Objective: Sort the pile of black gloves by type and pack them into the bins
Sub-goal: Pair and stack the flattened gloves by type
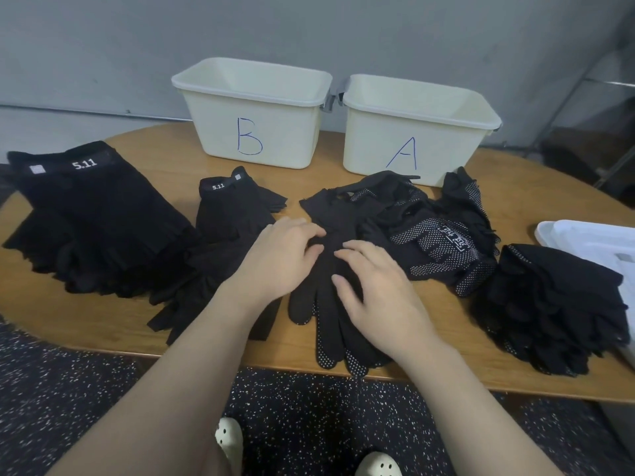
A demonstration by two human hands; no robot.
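While both hands lie on the same dotted-palm glove (330, 269) at the middle of the wooden table (103, 324), neither one grips it. The left hand (285, 259) rests palm down on the glove's left side, its fingers loosely bent with the tips pressing into the fabric. The right hand (374, 286) lies flat over the glove's palm and finger roots, fingers spread and nearly straight. The glove's fingers point toward the person and reach the table's near edge, showing white grip dots.

Just behind and to the right of the hands sits the unsorted pile of black gloves (429, 228), a tangle of dotted gloves, one with a white printed label; it touches the glove under the hands. To the far right lies a neat stack of dotted gloves (549, 304), beside a white tray or lid (591, 242) at the table's edge, which is cut off by the frame. At the left, a large stack of fingerless gloves (89, 221) carries a "5.11" wrist band, and a smaller heap of 5.11 gloves (226, 235) lies between it and the left hand.

Two cream bins stand at the back of the table, close side by side: bin B (254, 111) on the left and bin A (419, 132) on the right. What shows of their insides appears bare, though the bottoms are hidden.
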